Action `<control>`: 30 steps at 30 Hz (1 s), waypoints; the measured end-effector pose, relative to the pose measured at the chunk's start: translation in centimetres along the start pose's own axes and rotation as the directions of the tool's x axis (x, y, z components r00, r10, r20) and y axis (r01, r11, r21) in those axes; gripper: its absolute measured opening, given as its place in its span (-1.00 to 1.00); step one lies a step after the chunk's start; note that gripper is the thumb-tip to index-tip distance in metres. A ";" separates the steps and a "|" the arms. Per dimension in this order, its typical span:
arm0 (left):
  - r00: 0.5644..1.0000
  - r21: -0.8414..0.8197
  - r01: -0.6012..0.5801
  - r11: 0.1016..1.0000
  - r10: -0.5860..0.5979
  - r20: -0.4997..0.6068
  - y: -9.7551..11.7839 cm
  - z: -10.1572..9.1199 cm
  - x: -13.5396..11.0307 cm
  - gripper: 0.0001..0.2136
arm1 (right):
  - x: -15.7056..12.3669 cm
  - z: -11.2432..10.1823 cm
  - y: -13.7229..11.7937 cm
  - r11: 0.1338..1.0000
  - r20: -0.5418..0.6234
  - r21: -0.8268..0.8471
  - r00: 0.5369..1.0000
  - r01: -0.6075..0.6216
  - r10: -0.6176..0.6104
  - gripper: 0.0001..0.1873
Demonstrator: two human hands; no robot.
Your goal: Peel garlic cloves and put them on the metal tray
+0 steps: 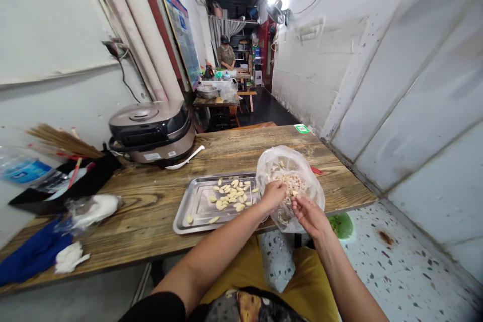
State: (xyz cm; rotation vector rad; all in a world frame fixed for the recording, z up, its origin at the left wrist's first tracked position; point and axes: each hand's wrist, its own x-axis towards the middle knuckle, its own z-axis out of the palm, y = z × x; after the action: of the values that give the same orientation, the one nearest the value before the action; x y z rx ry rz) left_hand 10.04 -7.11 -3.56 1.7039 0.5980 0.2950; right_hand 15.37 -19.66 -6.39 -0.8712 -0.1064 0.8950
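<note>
R hand (308,216) w/ clove (295,193), partly hidden

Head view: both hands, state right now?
Left hand: curled, over the plastic bag; whether it holds anything cannot be told.
Right hand: closed, apparently pinching a pale clove.

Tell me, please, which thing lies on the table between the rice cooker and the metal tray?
In the head view, a white utensil lies between the rice cooker and metal tray.
</note>
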 end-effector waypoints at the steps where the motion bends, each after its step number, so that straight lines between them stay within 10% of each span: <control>1: 0.998 0.096 -0.058 0.994 0.060 -0.016 -0.2 -0.1 0.3 -0.79 | -0.1 0.0 0.1 0.998 -0.022 -0.023 0.998 0.052 -0.052 -0.87; 8: 0.954 0.419 -0.290 0.860 0.225 0.199 -1.9 -0.1 0.8 -0.84 | 0.0 -0.5 0.5 0.918 -0.105 -0.255 0.935 0.304 -0.339 -0.68; 15: 0.976 0.552 -0.208 0.808 0.211 0.059 -1.4 -0.3 -0.3 -0.87 | 0.6 -1.6 1.5 0.616 -0.028 -0.681 0.826 0.396 -0.562 -0.66; 22: 0.946 0.284 -0.306 0.909 0.258 0.195 -0.8 -0.6 -1.4 -0.74 | 0.2 -1.6 1.9 0.586 0.007 -0.730 0.861 0.352 -0.508 -0.62; 30: 0.997 -0.029 -0.050 0.998 0.052 0.052 -2.6 0.3 -2.0 -0.83 | -0.6 -1.3 3.2 0.673 -0.010 -0.662 0.894 0.330 -0.447 -0.67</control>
State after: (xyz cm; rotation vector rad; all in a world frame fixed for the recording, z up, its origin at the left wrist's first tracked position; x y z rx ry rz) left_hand 7.96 -8.09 -5.89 1.6968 0.5099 0.2924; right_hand 13.51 -19.89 -9.36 -1.5075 -0.4619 0.3501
